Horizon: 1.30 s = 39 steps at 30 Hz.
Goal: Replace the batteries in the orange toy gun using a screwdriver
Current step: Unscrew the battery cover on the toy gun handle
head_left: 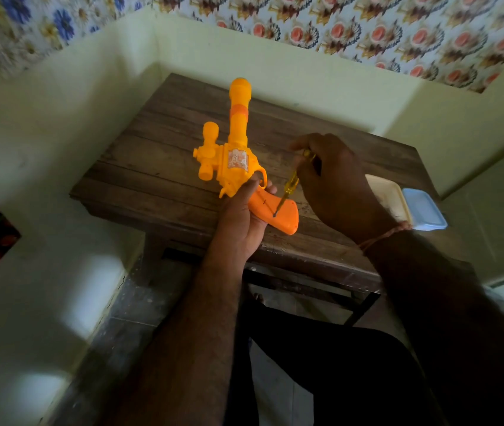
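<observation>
Toy gun (235,155) sat gripped in left hand (240,215); right hand (333,179) pinched screwdriver (289,187), tip on its handle.

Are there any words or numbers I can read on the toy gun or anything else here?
None can be read.
Sticker on the toy gun: white and worn, print too blurred to read.
Screwdriver, white box and blue lid: no writing shows.
</observation>
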Available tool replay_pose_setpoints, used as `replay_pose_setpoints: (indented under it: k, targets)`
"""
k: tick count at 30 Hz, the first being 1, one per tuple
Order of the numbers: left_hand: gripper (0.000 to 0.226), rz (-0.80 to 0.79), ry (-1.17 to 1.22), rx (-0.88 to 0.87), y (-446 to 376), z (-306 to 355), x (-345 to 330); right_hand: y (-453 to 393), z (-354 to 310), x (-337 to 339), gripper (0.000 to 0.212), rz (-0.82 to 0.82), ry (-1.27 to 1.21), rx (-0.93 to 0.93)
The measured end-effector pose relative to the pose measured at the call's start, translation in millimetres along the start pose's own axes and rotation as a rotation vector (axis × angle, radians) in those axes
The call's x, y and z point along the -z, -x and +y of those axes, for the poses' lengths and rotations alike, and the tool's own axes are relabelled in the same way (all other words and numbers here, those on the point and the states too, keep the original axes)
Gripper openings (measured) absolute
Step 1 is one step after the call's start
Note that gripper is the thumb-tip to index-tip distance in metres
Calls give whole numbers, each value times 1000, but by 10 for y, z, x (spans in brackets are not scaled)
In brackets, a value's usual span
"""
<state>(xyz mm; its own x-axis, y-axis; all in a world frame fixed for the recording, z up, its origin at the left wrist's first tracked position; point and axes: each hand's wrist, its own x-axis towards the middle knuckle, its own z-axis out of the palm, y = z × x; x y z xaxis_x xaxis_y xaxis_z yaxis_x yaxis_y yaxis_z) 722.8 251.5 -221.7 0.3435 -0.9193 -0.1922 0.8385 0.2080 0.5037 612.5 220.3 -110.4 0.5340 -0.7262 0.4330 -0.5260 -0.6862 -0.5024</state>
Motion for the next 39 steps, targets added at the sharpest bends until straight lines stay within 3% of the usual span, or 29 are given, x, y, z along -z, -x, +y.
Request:
replay_pose_setpoints:
  k: [4,9,12,14,19,23,25,33,37,39]
  targets:
    - [43,19,-13,11,-24,-10,26,8,28,50,25,27,-44,-83]
    - [23,16,27,33,-25,-2,14,1,56,64,14,-60,-156,-128]
    - [27,19,30,34,-31,2,15,20,69,24,6,-66,-76,-97]
    - [34,33,26,26,-40,0,17,23,63,50,12,-91,91,-36]
    - [25,30,23,26,-30,-7,16,-17,3,222,24,-253,449,32]
    - [23,18,26,34,-35,-2,18,-44,-94,386,6,-493,309,-63]
    - [30,29,28,29,-38,-4,24,-19,-102,426,10,-572,308,-77]
    - [56,52,11,5,-46,-8,22,94,16,267,11,-376,208,-104]
    - [57,52,-11,-3,-55,-25,49,115,-33,267,29,-400,64,-154]
    - [59,59,-4,-6,-66,-32,63,123,-39,234,27,-425,46,-161]
